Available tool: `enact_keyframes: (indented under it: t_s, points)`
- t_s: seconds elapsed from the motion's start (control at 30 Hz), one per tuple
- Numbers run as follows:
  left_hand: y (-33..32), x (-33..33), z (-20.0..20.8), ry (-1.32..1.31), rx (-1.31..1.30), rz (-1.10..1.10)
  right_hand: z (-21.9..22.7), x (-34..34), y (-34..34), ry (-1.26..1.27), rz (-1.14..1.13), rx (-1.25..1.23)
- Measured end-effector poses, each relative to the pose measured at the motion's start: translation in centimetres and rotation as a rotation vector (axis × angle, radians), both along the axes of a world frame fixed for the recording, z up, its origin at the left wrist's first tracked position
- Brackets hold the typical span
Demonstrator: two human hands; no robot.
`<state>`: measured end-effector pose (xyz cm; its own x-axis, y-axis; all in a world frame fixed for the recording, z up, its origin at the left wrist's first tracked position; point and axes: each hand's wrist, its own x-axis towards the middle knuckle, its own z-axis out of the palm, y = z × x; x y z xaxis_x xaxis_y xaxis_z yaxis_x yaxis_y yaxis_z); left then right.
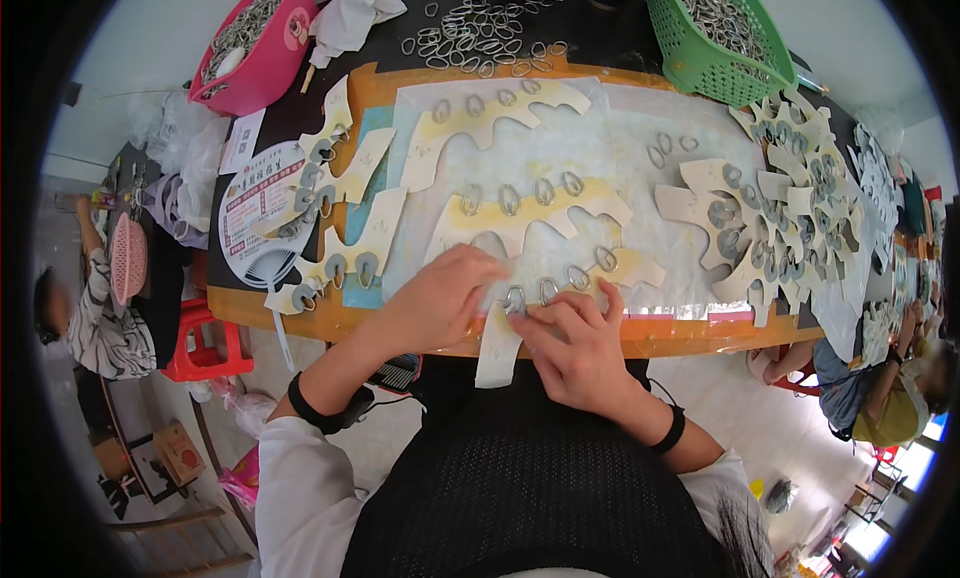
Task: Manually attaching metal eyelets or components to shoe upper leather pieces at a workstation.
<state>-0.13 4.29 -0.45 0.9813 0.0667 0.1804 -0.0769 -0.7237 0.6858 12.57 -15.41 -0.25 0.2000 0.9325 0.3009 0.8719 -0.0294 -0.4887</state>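
In front of me a cream cut piece [497, 353] with a row of metal rings lies across the table's near edge, one end hanging over it. My right hand [582, 353] holds this piece, its bent fingers pressed on it just below the rings. Beside its left end is my left hand [440, 296], closed with fingers curled together; its fingertips are blurred, and what they hold cannot be made out. An oval ring [515, 300] stands between the hands. Farther back, two yellow-smeared cream pieces, a middle one [480, 221] and a far one [470, 128], carry rings along their edges.
A pink basket [268, 63] and a green basket [690, 53] of metal rings stand at the back, with loose rings [470, 38] between them. Ringed pieces [790, 198] pile up at right; others overlap a paper fan [262, 203] at left. People sit at both sides.
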Motion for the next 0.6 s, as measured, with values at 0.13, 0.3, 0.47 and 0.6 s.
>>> enact_keyframes:
  t_s: [0.13,0.3,0.47,0.6]
  points:
    - [-0.9,0.2,1.6,-0.075,0.081,-0.109,-0.2,0.0,0.0,-0.027,0.002,-0.011]
    - [-1.1,0.4,1.7,0.023,0.114,-0.147,0.0,0.1,0.0,-0.035,0.007,-0.004]
    - [-1.0,-0.2,0.9,0.077,0.070,-0.149,-0.5,-0.1,-0.1,0.048,-0.068,-0.042]
    - [-0.9,-1.4,-0.4,-0.156,0.131,-0.188,-0.2,-0.2,0.1,-0.026,-0.030,-0.035]
